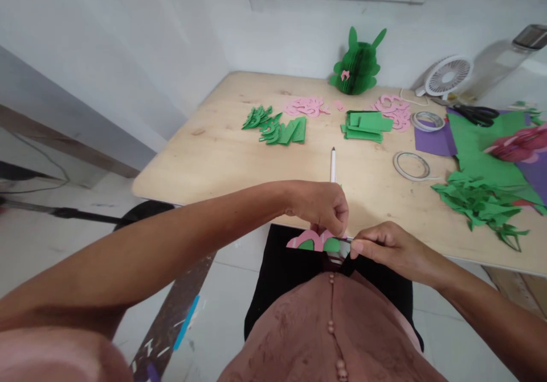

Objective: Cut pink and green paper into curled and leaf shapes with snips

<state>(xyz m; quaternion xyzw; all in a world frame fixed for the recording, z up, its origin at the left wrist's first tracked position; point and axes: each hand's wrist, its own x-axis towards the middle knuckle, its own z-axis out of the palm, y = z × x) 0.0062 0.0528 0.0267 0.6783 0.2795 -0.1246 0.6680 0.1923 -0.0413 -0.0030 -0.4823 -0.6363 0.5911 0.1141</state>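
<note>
My left hand [325, 208], fingers curled in a pinch, is closed on a pink and green paper cutout [304, 239] just off the table's front edge, above my lap. The cutout has pink scalloped borders with green paper inside them. To its right, my right hand [387, 251] grips a slim, dark-tipped tool [344, 240] between thumb and fingers; its tip lies against the paper. Most of the tool is hidden, so its kind cannot be made out. Beyond my left hand a white pen [333, 165] lies on the table.
On the wooden table [205, 148] lie green cut pieces [273, 128], pink cutouts [304, 106], green strips [367, 125], tape rolls [411, 166], black scissors [476, 114] and green scraps [481, 199]. A green honeycomb paper figure [358, 65] and a white fan [448, 77] stand at the back.
</note>
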